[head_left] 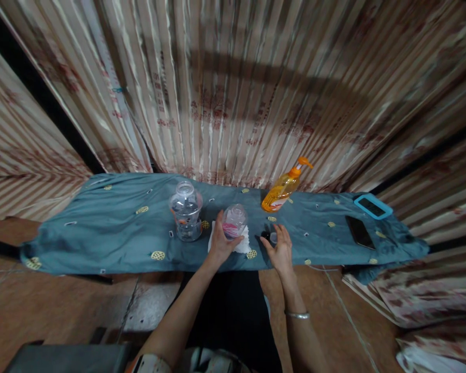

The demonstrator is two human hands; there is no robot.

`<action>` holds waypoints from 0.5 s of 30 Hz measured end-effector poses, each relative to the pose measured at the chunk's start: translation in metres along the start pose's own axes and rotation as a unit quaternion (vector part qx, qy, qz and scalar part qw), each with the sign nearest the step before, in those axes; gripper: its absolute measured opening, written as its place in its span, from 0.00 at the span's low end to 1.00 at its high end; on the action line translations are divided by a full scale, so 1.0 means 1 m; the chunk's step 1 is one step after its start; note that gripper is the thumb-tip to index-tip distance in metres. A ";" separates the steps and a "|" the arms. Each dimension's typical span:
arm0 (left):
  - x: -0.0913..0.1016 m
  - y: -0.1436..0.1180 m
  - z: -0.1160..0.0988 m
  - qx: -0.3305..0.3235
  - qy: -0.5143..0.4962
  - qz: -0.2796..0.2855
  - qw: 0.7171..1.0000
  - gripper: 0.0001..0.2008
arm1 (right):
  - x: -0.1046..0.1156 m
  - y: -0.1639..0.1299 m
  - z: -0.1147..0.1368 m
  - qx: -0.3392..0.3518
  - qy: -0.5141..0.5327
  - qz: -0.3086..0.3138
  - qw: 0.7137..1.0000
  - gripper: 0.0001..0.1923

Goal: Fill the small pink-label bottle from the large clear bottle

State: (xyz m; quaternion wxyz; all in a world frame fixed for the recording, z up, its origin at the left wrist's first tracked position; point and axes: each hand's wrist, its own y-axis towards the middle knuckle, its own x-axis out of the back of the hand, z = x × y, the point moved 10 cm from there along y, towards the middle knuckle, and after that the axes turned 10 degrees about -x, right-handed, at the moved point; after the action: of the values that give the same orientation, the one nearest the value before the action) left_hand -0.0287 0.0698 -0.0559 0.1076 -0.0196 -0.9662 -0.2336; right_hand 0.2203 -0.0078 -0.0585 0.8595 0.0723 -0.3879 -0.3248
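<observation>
1. Here, the left hand (219, 242) wraps its fingers and thumb around a small clear plastic jar with pink marks (234, 220), holding its lower side.
2. That jar stands on a white cloth or tissue (244, 243) spread on the tabletop draped in a blue-grey cloth with yellow round motifs (112, 233), near the front edge, about mid-length.
3. The right hand (280, 248) hangs over a small dark round object (271, 237) just right of the white tissue; its fingers are loosely curved and spread, and whether they grip it cannot be told.
4. A silver bangle (297, 314) circles the right wrist.
5. Left of the held jar, near but apart, stands a larger clear lidded jar (186, 211), upright.
6. Behind the right hand, an orange pump bottle of liquid (284, 187) sits at the back edge, appearing to lean to the right.
7. Well apart on the right end lie a dark phone (359, 232) and, beyond it, a device in a light-blue case (373, 206).
8. A striped beige curtain with reddish print (233, 93) closes in the far side.
9. Nothing lies between the hands and the things they reach.
</observation>
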 end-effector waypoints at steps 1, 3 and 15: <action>0.000 -0.001 0.000 0.003 -0.002 0.002 1.000 0.53 | 0.004 -0.003 0.010 0.008 0.008 0.000 1.000 0.37; 0.002 -0.002 -0.001 0.007 -0.004 0.004 1.000 0.56 | 0.010 -0.009 0.030 0.024 0.020 0.008 0.999 0.36; 0.017 -0.018 -0.002 -0.002 -0.023 0.005 1.000 0.57 | 0.019 -0.038 0.085 0.020 0.063 0.050 0.997 0.35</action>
State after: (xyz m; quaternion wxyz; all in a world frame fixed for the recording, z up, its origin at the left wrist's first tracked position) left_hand -0.0461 0.0528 -0.0586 0.0868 -0.0299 -0.9678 -0.2346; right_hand 0.1498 -0.0384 -0.0031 0.8956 0.0902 -0.3430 -0.2685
